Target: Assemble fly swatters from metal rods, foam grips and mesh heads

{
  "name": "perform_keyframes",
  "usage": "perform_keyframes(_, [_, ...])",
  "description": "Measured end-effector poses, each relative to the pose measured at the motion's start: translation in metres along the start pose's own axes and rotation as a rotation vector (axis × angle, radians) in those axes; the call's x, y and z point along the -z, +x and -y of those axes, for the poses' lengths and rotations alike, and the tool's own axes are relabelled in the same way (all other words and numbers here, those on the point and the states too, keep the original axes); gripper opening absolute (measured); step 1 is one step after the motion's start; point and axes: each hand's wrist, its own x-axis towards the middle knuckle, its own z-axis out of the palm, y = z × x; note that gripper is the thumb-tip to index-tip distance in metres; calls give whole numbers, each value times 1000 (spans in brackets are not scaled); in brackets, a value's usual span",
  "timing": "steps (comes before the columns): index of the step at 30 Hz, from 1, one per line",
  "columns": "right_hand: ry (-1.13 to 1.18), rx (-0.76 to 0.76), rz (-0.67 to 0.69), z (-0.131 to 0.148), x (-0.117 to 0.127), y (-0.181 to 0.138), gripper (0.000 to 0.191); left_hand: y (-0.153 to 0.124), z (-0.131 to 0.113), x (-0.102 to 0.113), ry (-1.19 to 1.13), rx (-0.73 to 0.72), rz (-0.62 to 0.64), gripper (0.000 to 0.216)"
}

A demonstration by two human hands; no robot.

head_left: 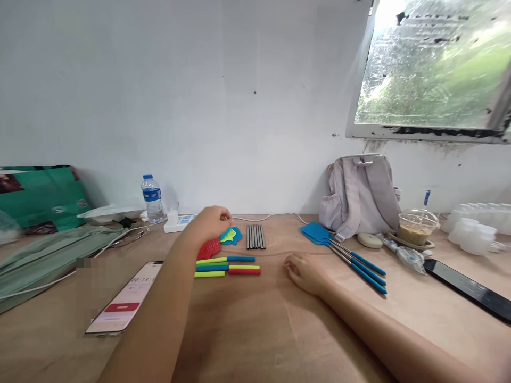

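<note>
Left hand (pixel 213 221) over loose paddle heads (pixel 230 235), right hand (pixel 305 274) on the table (pixel 255 330)

Take the metal tubes (pixel 256 237) as the dial's centre, twelve towards the wall (pixel 255 133). The left hand hangs at ten o'clock, fingers bent inward; whether they pinch anything, I cannot tell. The red, blue and yellow-green paddle heads lie at nine, just below it. At four, the right hand rests loosely curled, nothing visible in it, probably just parked.

The tubes lie side by side, and the coloured handles (pixel 233 272) at seven lie in rows, apparently sorted by kind for easy picking. Between three and four, three blue swatters (pixel 339 255) are grouped, seemingly to separate them from the loose parts.

The left forearm covers part of a lit phone (pixel 123 303) at eight. Farther out stand a water bottle (pixel 152 198) at ten, a backpack (pixel 365 194) at two and a drink cup (pixel 415 231) at three.
</note>
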Motion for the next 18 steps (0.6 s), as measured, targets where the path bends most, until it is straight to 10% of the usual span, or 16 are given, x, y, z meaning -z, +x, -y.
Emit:
perform_keyframes(6, [139,-188,16,23,-39,38,23,17,9,-72,158,-59,421,29])
perform_keyframes(18, [35,-259,80,17,-44,78,17,20,24,-108,92,-147,413,30])
